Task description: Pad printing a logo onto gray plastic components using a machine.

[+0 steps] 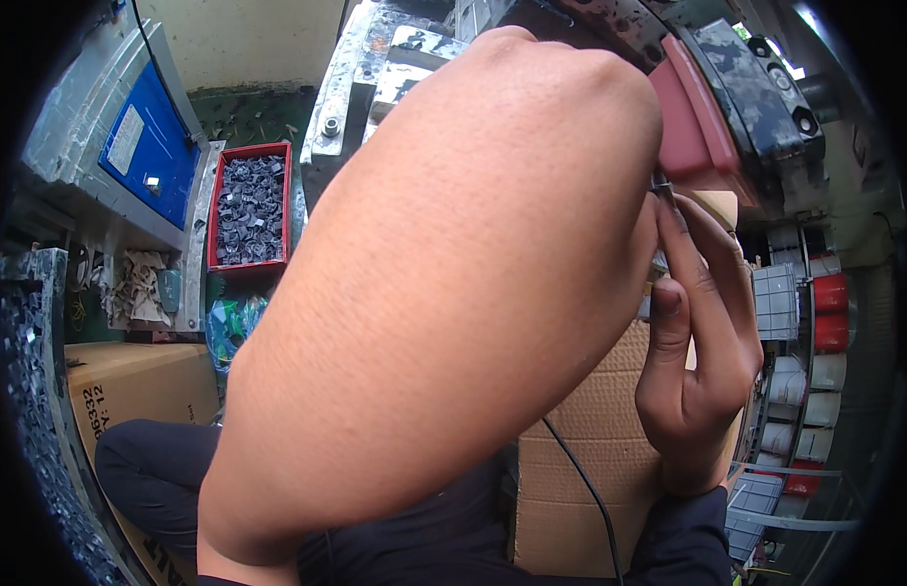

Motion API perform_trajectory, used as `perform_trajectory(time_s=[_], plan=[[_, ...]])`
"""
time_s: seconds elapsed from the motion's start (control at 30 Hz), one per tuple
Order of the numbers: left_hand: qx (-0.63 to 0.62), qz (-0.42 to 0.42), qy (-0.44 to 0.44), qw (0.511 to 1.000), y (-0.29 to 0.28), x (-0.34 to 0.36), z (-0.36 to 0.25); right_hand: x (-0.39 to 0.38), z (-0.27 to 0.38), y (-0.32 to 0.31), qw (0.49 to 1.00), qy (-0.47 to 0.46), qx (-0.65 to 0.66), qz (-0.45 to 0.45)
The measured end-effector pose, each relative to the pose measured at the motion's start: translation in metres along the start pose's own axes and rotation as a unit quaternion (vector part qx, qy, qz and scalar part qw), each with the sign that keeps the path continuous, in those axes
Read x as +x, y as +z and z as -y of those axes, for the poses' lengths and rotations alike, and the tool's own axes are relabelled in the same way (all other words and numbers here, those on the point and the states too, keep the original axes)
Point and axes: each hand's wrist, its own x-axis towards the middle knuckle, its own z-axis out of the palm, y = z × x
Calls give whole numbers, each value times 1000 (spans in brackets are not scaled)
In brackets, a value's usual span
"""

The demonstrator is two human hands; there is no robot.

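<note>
My left arm crosses the middle of the view, very close to the camera. The back of my left hand [580,83] is at its upper end, in front of the machine, and its fingers are hidden behind it. My right hand [702,352] is just right of it, fingers pointing up and bent inward, thumb folded toward them. At the right fingertips a small bit of dark metal [660,183] shows beside the left hand. Most of it is covered, so its kind cannot be told.
Beyond the hands stands a machine with a metal block [414,59] and a reddish part [693,122]. A red bin [250,266] of small dark pieces is at left, near a blue panel [150,146]. Cardboard [570,488], a black cable [585,469] and stacked containers [829,322] lie around.
</note>
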Motion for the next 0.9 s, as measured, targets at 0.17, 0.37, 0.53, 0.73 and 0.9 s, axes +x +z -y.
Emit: perform_trajectory(time_s=[0.17, 0.37, 0.53, 0.73, 0.9], plan=[[0, 8, 8, 1000, 2, 4, -2, -2, -3, 0, 1000, -7, -9, -1], [13, 12, 9, 1000, -8, 5, -3, 2, -6, 3, 1000, -3, 18, -14], [11, 20, 16, 1000, -7, 4, -3, -5, -22, 18, 978, 65, 175, -95], [25, -60, -4, 998, -7, 1, -20, -4, -22, 16, 951, 99, 264, -126], [-97, -98, 10, 990, -21, -23, -32, -11, 0, 6, 913, 87, 367, -154]])
